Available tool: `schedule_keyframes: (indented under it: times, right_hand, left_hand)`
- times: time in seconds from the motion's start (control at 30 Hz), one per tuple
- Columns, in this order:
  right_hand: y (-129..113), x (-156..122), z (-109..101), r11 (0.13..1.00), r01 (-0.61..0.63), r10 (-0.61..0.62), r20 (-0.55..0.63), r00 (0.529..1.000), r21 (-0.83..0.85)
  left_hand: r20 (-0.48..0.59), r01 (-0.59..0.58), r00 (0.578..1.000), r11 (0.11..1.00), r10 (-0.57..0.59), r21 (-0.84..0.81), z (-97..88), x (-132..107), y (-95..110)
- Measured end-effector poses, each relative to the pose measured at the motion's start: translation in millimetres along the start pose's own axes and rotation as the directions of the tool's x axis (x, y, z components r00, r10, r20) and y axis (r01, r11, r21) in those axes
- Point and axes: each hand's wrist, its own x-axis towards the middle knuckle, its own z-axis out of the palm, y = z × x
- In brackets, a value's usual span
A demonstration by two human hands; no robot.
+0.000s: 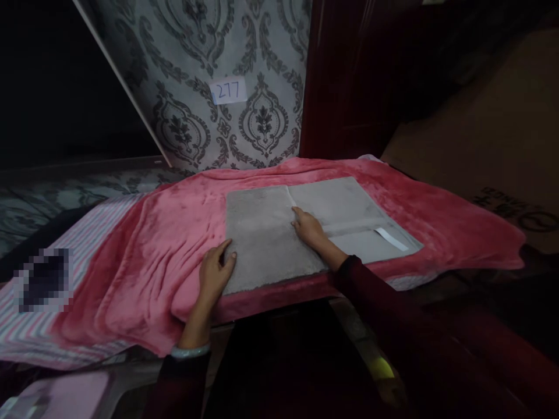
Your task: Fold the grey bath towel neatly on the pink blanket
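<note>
A grey towel (262, 233) lies flat on a pink fleece blanket (166, 233), partly folded, with an inner edge running down its middle and a white label (391, 238) near its right side. My left hand (216, 270) rests on the towel's near left corner, fingers curled over the edge. My right hand (309, 227) lies on the middle of the towel, fingers stretched along the fold edge. Both arms wear dark red sleeves; a pale bangle sits on the left wrist.
The blanket covers a raised surface, with a striped sheet (65, 273) at the left. Patterned wallpaper with a paper tag reading 277 (227, 91) stands behind. A dark red door (349, 75) and a cardboard box (493, 145) are at the right.
</note>
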Motion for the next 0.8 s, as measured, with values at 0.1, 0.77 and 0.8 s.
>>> schedule_keyframes:
  times: [0.1, 0.77, 0.8]
  right_hand:
    - [-1, 0, -3, 1.000, -0.008, 0.008, 0.006, 1.000, 0.003]
    - [-13, -26, -19, 0.990, 0.044, -0.043, 0.006, 0.999, -0.135]
    - [-16, -30, -19, 0.984, 0.109, -0.112, -0.011, 0.994, -0.138]
  left_hand:
    - [0.002, -0.005, 1.000, 1.000, 0.005, 0.007, 0.4, 0, 0]
    - [0.004, -0.021, 1.000, 1.000, 0.021, 0.017, -0.7, 1, 3]
    - [0.002, -0.022, 1.000, 1.000, 0.022, 0.015, -0.3, 1, 3]
